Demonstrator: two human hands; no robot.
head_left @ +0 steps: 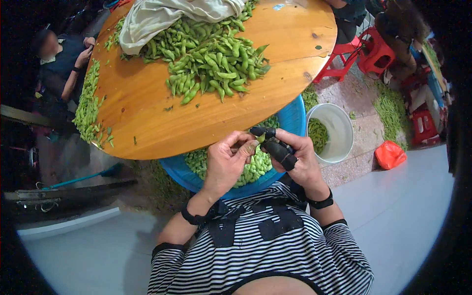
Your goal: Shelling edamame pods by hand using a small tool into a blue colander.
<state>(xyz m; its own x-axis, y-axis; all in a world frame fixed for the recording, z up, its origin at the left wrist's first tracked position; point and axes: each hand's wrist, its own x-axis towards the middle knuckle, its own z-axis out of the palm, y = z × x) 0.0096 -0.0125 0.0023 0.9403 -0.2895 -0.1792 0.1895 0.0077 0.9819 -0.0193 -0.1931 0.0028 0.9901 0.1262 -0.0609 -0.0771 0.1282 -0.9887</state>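
Note:
A green edamame pod (261, 139) is pinched between my two hands. My right hand (295, 155), with black covers on its thumb and a finger, is closed on the pod. My left hand (228, 160) has its thumb and fingers pressed together at the pod's near side. Below both hands is a blue basin (173, 169) of pale green shelled beans (258, 170), partly hidden by the hands and the table edge. Ahead, a heap of whole edamame pods (216, 64) lies on the wooden table (162, 118).
A whitish cloth (162, 19) covers the heap's back. At right stand a white bucket (341, 135) with pods inside, red stools (376, 55) and a red plastic bag (391, 155). Husks (391, 110) litter the floor. A person (61, 69) sits left, near more pods (87, 108); other people are at upper right.

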